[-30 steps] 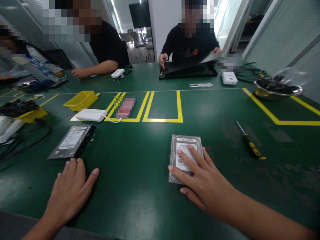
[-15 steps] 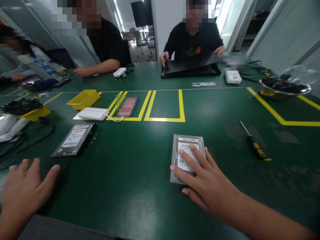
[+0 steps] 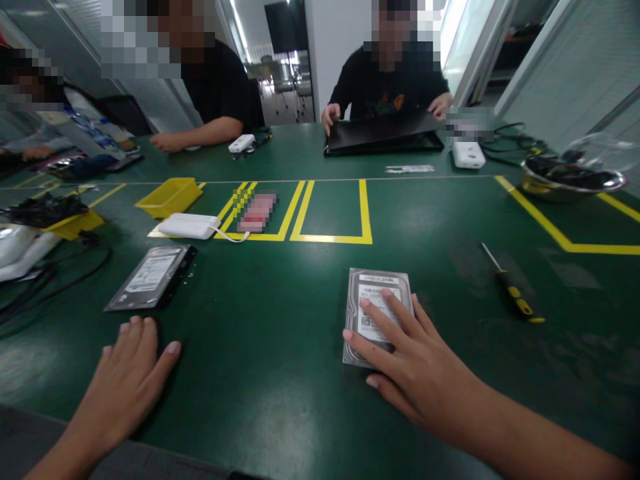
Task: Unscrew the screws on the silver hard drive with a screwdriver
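Note:
A silver hard drive (image 3: 353,313) with a white label lies flat on the green table. My right hand (image 3: 405,347) rests on top of it, fingers spread across the label and covering its lower right part. A second hard drive (image 3: 150,277), silver on top with a dark side, lies further left. Just in front of that drive is my left hand (image 3: 131,373), palm down, holding nothing. Its thumb is apart from its fingers. To the right of my right hand is a screwdriver (image 3: 513,293) with a black and yellow handle.
A white power bank (image 3: 189,226) is cabled to a blurred phone (image 3: 257,212) near yellow tape lines. Behind it stands a yellow tray (image 3: 167,197). Black cables (image 3: 37,212) crowd the left; a metal bowl (image 3: 570,187) sits right. Across the table, a person holds a black panel (image 3: 383,130).
My left hand has moved right and inward over the table, nearer the second hard drive. My right hand stays on the first drive.

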Demonstrator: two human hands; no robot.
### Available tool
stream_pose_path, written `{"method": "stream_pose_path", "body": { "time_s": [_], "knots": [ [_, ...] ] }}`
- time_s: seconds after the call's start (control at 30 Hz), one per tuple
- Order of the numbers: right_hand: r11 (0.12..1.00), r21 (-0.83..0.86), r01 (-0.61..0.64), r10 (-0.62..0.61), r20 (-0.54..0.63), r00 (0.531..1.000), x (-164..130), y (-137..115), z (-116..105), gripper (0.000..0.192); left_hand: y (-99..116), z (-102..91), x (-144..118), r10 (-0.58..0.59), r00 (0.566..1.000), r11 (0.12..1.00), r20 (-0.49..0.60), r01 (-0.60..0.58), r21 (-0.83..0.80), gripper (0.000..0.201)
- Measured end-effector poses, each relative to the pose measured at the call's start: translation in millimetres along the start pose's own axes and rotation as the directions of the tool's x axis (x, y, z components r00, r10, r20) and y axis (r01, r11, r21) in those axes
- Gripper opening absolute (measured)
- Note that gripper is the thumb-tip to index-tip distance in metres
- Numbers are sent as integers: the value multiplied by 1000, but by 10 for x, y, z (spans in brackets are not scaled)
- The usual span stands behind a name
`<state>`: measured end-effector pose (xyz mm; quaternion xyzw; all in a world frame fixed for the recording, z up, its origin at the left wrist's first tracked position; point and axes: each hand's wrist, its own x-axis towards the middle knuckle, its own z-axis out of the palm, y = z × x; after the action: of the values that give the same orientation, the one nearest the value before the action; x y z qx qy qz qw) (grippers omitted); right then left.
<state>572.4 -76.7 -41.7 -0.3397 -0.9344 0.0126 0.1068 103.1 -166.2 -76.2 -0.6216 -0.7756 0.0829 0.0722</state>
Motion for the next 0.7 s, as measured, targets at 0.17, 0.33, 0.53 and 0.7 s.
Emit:
{"method": "stream_pose_path", "body": {
  "time_s": [0.17,0.33,0.53,0.7],
  "knots": [
    [1000,8,5,-5,7,1000,-3,4,-3,57,528,-249,159,189,982,979,13,-188,-76,72],
    [1000,16,-6,6,19,1000,0,8,-5,55,581,-547,714,243,969,970,34,-243,-6,65],
    [1000,22,-2,2,12,1000,-10,4,-5,58,329,-686,1022,40,975,999,-220,-32,40,75],
    [1000,29,-11,10,19,1000,0,-10,-22,55,95,-627,1061,-122,990,986,-65,113,-125,86]
  ]
}}
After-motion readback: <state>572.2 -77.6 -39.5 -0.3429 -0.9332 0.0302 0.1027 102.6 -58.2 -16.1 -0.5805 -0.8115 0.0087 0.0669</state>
